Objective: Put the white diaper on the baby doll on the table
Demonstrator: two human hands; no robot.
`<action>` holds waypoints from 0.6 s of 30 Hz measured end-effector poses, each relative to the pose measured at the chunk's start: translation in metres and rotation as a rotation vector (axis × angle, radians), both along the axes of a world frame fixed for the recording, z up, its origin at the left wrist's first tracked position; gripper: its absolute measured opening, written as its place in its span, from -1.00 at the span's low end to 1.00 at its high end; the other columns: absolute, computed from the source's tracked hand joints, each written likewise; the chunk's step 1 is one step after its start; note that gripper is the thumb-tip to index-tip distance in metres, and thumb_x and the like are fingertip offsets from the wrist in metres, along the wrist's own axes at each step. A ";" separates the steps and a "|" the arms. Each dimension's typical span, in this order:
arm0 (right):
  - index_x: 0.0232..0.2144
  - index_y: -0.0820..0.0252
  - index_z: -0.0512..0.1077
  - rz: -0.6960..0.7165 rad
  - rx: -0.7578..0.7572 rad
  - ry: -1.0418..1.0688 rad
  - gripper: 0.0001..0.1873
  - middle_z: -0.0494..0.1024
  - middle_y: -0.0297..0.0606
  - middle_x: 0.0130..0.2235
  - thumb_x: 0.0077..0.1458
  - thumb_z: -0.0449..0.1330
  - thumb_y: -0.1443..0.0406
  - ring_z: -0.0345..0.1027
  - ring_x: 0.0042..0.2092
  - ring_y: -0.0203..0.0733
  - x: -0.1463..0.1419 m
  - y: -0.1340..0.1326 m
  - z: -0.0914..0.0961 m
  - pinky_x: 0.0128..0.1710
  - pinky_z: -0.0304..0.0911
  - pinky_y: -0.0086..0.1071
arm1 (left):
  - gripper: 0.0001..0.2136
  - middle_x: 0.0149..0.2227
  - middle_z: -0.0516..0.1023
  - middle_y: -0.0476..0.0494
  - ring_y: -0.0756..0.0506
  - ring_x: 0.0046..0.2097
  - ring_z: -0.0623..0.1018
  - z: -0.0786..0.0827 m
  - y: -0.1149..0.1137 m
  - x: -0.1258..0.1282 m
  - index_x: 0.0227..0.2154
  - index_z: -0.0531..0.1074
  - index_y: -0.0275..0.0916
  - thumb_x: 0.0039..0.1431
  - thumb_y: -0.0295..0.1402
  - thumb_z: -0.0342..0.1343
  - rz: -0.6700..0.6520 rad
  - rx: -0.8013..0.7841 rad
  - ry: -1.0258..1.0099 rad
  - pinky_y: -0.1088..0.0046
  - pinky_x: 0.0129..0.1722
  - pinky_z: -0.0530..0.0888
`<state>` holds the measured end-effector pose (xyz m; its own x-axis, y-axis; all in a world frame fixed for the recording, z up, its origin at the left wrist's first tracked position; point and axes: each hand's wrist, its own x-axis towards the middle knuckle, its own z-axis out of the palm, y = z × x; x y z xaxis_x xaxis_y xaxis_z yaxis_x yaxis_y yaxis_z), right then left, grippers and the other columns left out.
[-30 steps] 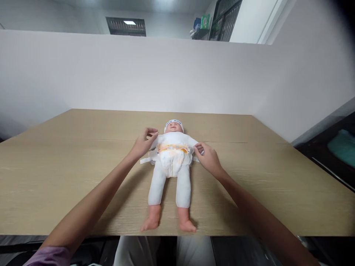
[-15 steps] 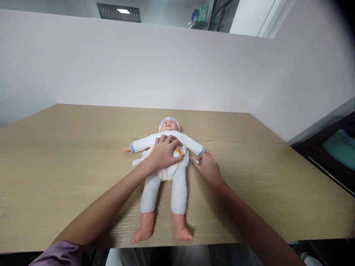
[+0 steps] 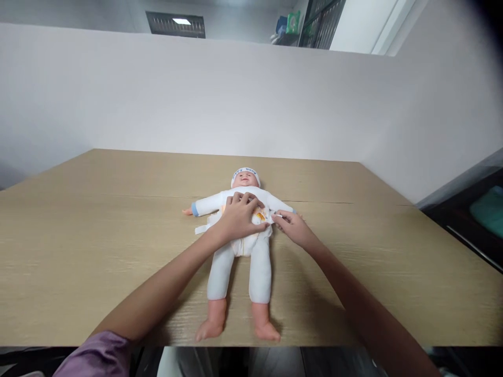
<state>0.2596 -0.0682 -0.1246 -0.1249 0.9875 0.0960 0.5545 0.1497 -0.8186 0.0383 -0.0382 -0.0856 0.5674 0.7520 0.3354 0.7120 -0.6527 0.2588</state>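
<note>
I see the wearer's left sleeve (image 3: pixel 98 356) in muted purple, its cloth creased and faintly glossy, the hem cut short so the slim left forearm (image 3: pixel 165 283) is bare. The left hand (image 3: pixel 240 215) and right hand (image 3: pixel 294 229) look bare to me too, like the right forearm (image 3: pixel 349 293). Off-white trousers (image 3: pixel 171 362) show low in my view, partly hidden.

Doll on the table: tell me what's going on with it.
A person is handling a diaper on a doll lying face up on a table. The left hand is spread over the diaper's front. The right hand pinches what looks like a side tab. The opposite tab sticks out, unfastened.
</note>
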 end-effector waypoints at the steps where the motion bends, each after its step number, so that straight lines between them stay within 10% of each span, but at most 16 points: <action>1: -0.51 0.12 0.26 0.010 0.000 -0.003 -0.58 0.26 -0.47 -0.54 0.25 0.08 -0.02 0.13 -0.45 -0.28 -0.007 0.006 0.003 -0.41 0.02 -0.38 | -0.55 0.13 0.48 -0.16 -0.36 0.10 0.35 0.000 0.000 0.000 0.00 0.48 -0.09 0.14 0.04 0.26 0.001 0.002 -0.005 0.02 0.08 0.27; 9: -0.31 0.12 0.38 0.036 0.168 0.016 -0.76 0.45 -0.38 -0.39 0.22 0.20 0.09 0.33 -0.35 -0.22 -0.040 0.015 0.011 -0.35 0.23 -0.36 | -0.41 0.22 0.39 -0.17 -0.41 0.21 0.28 0.008 0.006 -0.009 0.10 0.39 -0.07 0.04 0.03 0.33 -0.070 -0.238 -0.050 -0.10 0.19 0.24; 14: 0.06 0.09 0.45 0.067 0.557 -0.025 -0.71 0.53 -0.12 0.07 0.35 0.12 0.20 0.38 0.13 -0.04 -0.038 -0.018 -0.004 0.18 0.29 -0.11 | -0.31 0.27 0.35 -0.16 -0.36 0.27 0.32 0.014 0.016 -0.032 0.24 0.27 0.00 0.07 0.00 0.35 -0.259 -0.451 -0.240 0.00 0.23 0.33; 18: 0.34 0.06 0.28 0.144 0.611 -0.178 -0.51 0.36 -0.12 0.34 0.44 -0.01 0.21 0.16 0.38 -0.02 -0.034 -0.033 -0.010 0.40 0.07 0.00 | -0.60 0.27 0.39 -0.20 -0.22 0.31 0.36 -0.006 0.013 -0.058 0.16 0.34 -0.10 0.35 -0.11 0.12 -0.306 -0.385 -0.539 0.17 0.30 0.32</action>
<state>0.2253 -0.1013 -0.1343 -0.3181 0.7340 0.6000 0.6135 0.6419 -0.4600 -0.0199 -0.0252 -0.0913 0.6017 0.7073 0.3712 0.2216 -0.5943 0.7731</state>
